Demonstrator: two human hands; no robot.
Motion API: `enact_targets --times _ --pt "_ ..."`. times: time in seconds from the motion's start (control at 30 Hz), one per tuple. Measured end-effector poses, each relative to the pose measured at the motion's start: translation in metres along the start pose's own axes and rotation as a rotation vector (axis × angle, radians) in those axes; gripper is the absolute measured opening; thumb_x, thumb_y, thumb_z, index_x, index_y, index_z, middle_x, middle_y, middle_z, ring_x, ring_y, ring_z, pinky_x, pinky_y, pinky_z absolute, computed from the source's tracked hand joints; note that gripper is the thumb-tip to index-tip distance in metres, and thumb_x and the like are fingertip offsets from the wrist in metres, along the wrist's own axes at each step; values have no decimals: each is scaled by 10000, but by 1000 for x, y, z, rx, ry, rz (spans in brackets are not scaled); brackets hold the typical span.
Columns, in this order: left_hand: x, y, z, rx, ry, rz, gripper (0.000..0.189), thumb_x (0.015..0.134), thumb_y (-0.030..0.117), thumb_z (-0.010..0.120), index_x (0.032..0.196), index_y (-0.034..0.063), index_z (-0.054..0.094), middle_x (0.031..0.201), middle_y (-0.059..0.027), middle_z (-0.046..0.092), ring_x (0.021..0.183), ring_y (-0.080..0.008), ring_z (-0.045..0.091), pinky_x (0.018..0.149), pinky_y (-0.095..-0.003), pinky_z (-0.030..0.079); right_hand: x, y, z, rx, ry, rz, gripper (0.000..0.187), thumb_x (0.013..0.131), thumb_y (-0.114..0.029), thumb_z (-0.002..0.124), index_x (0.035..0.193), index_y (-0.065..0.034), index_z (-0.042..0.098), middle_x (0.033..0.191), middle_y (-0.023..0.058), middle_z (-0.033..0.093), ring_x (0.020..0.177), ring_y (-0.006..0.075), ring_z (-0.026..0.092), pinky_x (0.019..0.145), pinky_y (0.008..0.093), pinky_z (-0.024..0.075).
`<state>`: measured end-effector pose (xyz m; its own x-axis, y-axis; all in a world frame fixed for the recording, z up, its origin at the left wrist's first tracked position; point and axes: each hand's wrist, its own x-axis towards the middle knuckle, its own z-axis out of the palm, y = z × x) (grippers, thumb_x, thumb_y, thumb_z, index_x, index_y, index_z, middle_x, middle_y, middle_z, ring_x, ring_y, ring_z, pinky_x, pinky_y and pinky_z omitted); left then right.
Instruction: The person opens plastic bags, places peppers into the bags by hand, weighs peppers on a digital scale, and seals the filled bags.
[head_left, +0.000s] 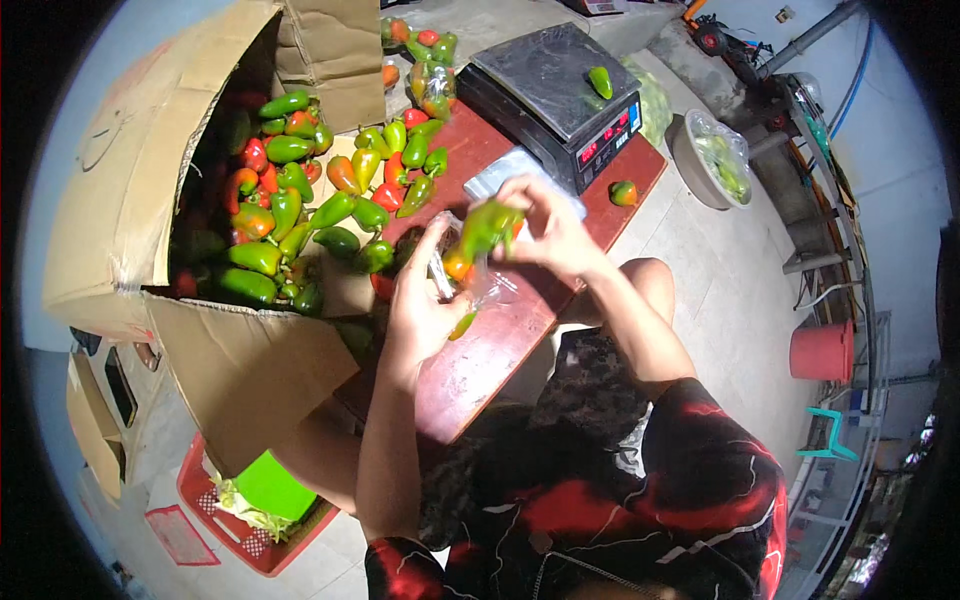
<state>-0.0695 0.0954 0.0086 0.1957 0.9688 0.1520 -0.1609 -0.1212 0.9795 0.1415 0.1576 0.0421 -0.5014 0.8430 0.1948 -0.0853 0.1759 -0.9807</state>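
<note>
My left hand (424, 307) holds a clear plastic bag (491, 289) with peppers in it, above the red-brown table (480, 375). At the bag's mouth, my right hand (551, 232) grips a green bell pepper (487, 229), slightly blurred. To the left, an open cardboard box (135, 187) lies on its side, with many green and red peppers (255, 259) inside and spilling out. Behind my right hand, a stack of clear plastic bags (517, 176) lies beside a black digital scale (555, 90). One green pepper (600, 82) rests on the scale, and an orange-green pepper (623, 193) lies on the table.
Bagged peppers (433, 79) stand behind the loose ones. A basin (712, 161) of bagged green vegetables is on the floor at the right. A red plastic basket (262, 559) with a green board is at the lower left. A red bucket (821, 351) and a teal stool (827, 435) stand far right.
</note>
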Motion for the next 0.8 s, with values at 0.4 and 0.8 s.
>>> enact_targets --times 0.4,0.8 --pt "-7 55 -12 167 -102 -42 951 686 -227 571 1555 -27 239 1554 -189 368 1384 -241 418 1074 -318 421 -21 -55 14 -1124 -304 -148 632 776 -372 806 1339 -166 606 1270 79 643 1323 354 409 1014 598 291" --pt "-2 56 -2 455 -16 -48 901 727 -214 572 1545 84 340 1404 -129 544 706 -64 603 597 -214 504 -17 -87 -2 -1386 -109 -269 98 806 -123 732 899 -105 707 1089 -13 690 1261 302 497 1041 522 337"
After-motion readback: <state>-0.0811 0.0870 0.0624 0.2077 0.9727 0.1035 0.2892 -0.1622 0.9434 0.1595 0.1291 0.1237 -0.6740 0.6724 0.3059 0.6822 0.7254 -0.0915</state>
